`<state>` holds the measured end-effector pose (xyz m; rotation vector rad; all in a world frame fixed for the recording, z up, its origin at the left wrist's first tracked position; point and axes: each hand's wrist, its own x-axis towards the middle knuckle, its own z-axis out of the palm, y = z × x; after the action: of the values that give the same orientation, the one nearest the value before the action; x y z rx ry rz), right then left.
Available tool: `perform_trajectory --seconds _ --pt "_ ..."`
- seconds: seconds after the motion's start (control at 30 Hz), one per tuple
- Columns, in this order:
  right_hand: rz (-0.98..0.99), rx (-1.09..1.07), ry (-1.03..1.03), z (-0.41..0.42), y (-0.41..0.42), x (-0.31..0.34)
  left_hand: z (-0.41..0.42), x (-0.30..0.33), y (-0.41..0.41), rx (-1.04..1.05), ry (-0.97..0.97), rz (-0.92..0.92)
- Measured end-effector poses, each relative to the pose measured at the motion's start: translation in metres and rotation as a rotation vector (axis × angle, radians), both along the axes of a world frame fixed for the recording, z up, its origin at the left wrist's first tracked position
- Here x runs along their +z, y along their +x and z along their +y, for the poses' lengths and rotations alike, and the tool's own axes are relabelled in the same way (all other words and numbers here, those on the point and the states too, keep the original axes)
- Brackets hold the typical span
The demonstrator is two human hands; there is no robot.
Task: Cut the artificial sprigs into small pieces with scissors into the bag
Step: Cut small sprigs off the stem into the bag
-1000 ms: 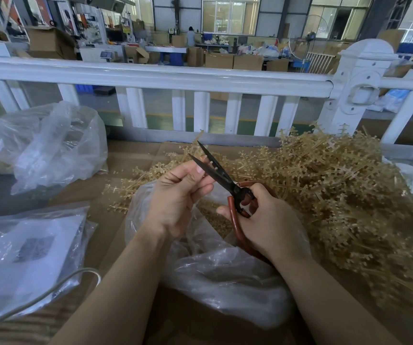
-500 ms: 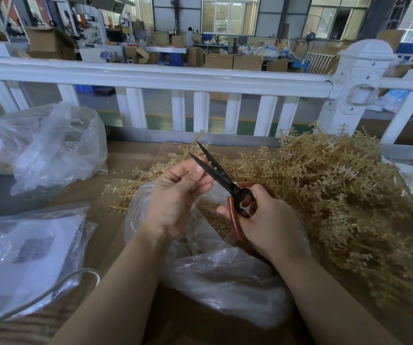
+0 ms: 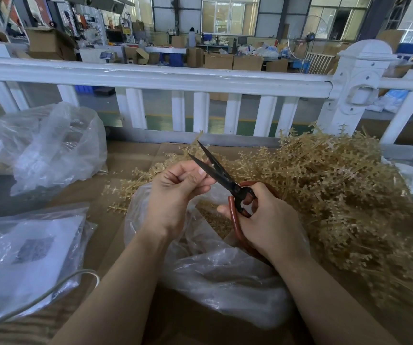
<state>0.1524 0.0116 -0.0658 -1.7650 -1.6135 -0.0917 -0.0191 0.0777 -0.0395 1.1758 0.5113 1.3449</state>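
Red-handled scissors, no legible writing.

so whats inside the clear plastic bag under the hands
Small tan cut pieces lie inside the clear plastic bag, seen through its open mouth. Crumpled plastic and both hands hide the rest, so how full it is stays unknown.

Head camera looks down, close over hands
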Motion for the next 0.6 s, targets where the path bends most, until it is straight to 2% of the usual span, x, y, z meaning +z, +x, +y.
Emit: perform_trajectory --seconds 0.6 --pt "0.016 0.046 -0.006 -0.0008 0.0010 0.0006 0.0029 -0.0027 0.0009 -0.091 0.026 0.005"
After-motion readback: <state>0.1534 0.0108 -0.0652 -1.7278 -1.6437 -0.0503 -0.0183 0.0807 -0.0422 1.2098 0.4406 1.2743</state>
